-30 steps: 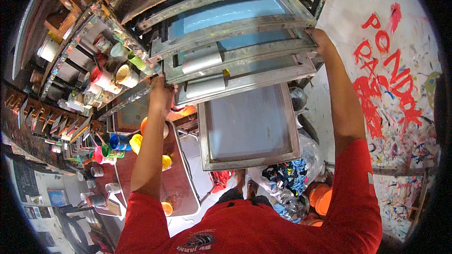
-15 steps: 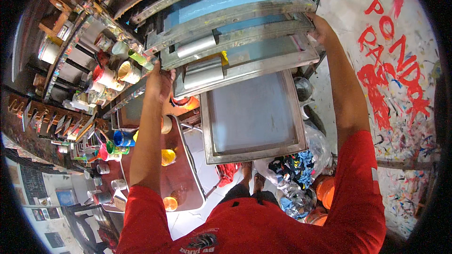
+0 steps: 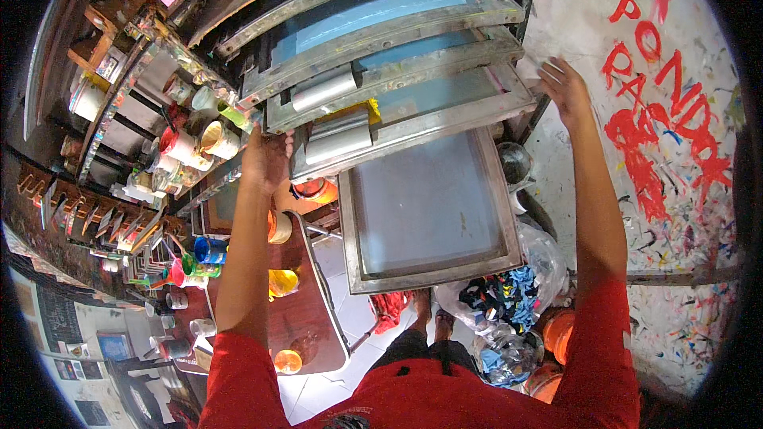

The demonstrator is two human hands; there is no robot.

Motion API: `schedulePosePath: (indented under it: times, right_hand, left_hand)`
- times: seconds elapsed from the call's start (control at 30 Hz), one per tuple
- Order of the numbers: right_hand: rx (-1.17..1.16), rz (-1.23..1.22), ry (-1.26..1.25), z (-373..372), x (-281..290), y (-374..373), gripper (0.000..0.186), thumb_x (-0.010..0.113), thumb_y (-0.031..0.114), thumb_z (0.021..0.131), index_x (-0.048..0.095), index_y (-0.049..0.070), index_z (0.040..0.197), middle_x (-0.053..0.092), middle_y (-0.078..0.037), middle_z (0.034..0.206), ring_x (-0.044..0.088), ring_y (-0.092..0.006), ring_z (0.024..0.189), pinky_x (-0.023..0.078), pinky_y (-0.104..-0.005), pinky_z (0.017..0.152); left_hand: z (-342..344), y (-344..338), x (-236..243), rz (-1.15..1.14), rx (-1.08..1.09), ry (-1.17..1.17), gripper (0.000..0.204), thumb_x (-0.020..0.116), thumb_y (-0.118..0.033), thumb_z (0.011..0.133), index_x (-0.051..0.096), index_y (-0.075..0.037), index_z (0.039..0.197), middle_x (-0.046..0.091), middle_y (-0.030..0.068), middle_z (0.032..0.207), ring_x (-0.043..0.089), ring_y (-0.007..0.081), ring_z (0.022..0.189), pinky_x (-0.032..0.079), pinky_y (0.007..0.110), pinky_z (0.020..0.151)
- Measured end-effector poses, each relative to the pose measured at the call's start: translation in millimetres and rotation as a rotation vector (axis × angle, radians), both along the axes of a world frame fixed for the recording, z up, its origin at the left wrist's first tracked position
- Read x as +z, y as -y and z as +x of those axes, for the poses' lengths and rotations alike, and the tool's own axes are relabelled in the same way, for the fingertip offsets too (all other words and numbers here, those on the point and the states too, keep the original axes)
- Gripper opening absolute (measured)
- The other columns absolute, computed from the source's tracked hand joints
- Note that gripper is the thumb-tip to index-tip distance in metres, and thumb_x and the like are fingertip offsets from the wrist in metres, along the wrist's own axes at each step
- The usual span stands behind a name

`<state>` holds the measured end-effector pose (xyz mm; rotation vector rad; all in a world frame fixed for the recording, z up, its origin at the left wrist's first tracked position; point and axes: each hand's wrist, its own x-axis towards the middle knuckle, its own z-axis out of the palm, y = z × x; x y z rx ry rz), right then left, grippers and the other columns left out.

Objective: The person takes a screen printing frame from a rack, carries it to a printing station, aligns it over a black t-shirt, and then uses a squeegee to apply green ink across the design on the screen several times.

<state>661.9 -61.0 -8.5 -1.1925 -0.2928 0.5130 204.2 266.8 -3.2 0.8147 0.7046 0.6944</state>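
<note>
I am reaching up to a rack of stacked screen-printing frames (image 3: 373, 48) with metal rims and blue-grey mesh. My left hand (image 3: 266, 160) is raised against the left end of the lower racked frame (image 3: 421, 121); its fingers face away, so the grip is hidden. My right hand (image 3: 563, 86) is at the right corner of the same frame, fingers spread, just touching or slightly off the rim. A larger grey screen frame (image 3: 429, 210) sits below the racked ones, in front of me.
Shelves with several paint jars and cans (image 3: 199, 139) run along the left. A brown table (image 3: 306, 326) below holds cups of orange and yellow paint. Bags of coloured cloth (image 3: 509, 306) and orange buckets (image 3: 556, 330) lie by my feet. A paint-splattered white wall (image 3: 660, 135) stands right.
The view has tilted so the frames sit higher. My right hand has loosened from the frame's right side and now has its fingers spread. The left hand stays at the left end.
</note>
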Motion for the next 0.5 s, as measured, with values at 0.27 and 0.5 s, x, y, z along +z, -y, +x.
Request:
schedulePosePath:
  times: [0.27, 0.5]
  right_hand:
    - [-0.531, -0.125, 0.037, -155, -75, 191, 0.052, 0.052, 0.038, 0.093, 0.048, 0.004, 0.132, 0.051, -0.011, 0.132, 0.051, -0.0234, 0.118, 0.035, -0.0365, 0.101]
    - [-0.286, -0.749, 0.002, -401, -226, 289, 0.021, 0.056, 0.021, 0.091, 0.06, 0.002, 0.098, 0.059, -0.005, 0.086, 0.056, -0.0158, 0.077, 0.044, -0.0307, 0.067]
  left_hand:
    - [-57, 111, -6, 0.564, 0.434, -0.115, 0.036, 0.046, -0.036, 0.097, 0.051, -0.006, 0.115, 0.05, 0.009, 0.118, 0.052, 0.0216, 0.103, 0.041, 0.037, 0.09]
    - [-116, 331, -172, 0.529, 0.144, -0.601, 0.028, 0.055, -0.025, 0.092, 0.051, -0.001, 0.105, 0.055, 0.0109, 0.103, 0.053, 0.0209, 0.094, 0.043, 0.035, 0.083]
